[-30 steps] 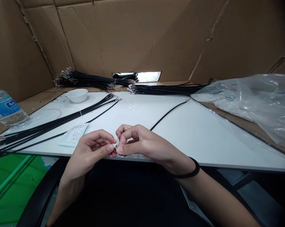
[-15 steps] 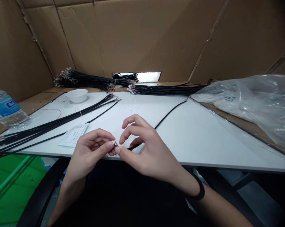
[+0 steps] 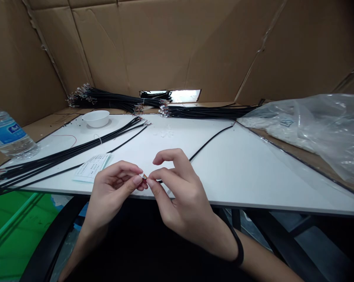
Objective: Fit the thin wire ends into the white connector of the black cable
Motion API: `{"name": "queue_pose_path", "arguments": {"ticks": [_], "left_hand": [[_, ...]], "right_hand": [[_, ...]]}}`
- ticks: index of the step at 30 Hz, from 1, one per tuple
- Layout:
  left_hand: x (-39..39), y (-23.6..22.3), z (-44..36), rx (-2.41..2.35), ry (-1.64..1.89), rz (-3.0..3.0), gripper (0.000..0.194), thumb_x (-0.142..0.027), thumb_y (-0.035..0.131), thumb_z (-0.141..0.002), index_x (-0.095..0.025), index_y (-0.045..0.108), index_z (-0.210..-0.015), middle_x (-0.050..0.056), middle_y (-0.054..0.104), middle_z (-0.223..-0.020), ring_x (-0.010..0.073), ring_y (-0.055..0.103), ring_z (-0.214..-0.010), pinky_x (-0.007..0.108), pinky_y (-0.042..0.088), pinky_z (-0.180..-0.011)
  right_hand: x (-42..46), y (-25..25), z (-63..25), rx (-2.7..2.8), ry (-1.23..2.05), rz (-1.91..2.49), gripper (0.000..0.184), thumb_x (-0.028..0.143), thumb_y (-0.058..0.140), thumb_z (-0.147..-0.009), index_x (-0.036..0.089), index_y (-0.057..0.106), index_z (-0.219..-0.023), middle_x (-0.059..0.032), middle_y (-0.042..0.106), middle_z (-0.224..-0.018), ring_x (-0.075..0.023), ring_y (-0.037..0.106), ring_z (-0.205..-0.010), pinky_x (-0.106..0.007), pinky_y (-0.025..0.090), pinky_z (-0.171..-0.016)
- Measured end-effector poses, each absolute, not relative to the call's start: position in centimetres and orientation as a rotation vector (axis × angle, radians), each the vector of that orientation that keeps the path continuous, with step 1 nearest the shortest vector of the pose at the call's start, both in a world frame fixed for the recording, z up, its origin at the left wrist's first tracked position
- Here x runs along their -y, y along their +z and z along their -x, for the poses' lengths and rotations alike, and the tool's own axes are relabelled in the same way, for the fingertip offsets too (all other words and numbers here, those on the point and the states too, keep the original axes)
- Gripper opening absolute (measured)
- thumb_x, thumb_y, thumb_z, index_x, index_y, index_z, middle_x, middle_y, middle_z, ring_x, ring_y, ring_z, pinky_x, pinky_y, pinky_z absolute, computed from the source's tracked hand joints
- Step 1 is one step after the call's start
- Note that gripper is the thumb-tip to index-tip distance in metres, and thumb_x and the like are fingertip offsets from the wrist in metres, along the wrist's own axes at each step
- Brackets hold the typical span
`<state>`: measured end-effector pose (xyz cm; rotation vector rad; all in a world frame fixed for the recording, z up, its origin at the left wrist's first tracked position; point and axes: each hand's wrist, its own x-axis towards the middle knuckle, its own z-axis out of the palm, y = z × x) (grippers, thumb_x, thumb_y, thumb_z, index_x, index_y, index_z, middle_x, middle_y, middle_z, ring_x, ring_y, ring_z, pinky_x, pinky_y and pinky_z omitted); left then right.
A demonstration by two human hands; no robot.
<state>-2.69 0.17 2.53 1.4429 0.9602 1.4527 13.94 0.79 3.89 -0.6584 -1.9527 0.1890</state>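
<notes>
Black cable (image 3: 211, 141), white tabletop (image 3: 241, 172), brown cardboard (image 3: 153, 47)

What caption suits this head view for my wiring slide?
Left hand and right hand pinch a tiny connector on a black wire above a white table beside a printed card.

Between the left hand (image 3: 115, 188) and right hand (image 3: 182, 199), the cable (image 3: 212, 140) has a smooth, matt black plastic sheath; the material of its tip (image 3: 144, 177) is too small to tell. Beneath both hands, the table (image 3: 247, 172) is smooth white laminate with a soft sheen. Beyond the left hand lie a matt paper card (image 3: 91, 167) and a glossy white bowl (image 3: 97, 118). Right of the right hand, the bag (image 3: 320, 133) is thin, glossy clear plastic. Far beyond both hands, the cardboard (image 3: 165, 47) is matt and slightly rough.
</notes>
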Motion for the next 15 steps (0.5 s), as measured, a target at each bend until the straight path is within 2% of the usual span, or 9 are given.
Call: {"name": "queue_pose_path", "arguments": {"ticks": [4, 15], "left_hand": [[0.07, 2.62, 2.43, -0.999, 1.484, -1.413, 0.007, -0.023, 0.074, -0.081, -0.018, 0.069, -0.082, 0.000, 0.072, -0.067, 0.0146, 0.070, -0.063, 0.023, 0.058, -0.063], [0.04, 2.53, 2.25, -0.994, 1.550, -1.406, 0.003, -0.019, 0.073, -0.082, -0.019, 0.070, -0.083, -0.001, 0.072, -0.066, 0.0127, 0.071, -0.061, 0.018, 0.058, -0.060]], "right_hand": [[-0.60, 4.10, -13.94, 2.003, 0.045, 0.657, 0.019, 0.001, 0.046, -0.087, 0.016, 0.056, -0.080, -0.0095, 0.056, -0.092, -0.0171, 0.056, -0.079, -0.029, 0.049, -0.061], [-0.99, 4.11, -13.95, 2.066, -0.260, 0.619, 0.030, 0.003, 0.040, -0.092, 0.010, 0.062, -0.074, -0.0091, 0.057, -0.078, -0.0160, 0.054, -0.071, -0.027, 0.047, -0.055]]}}
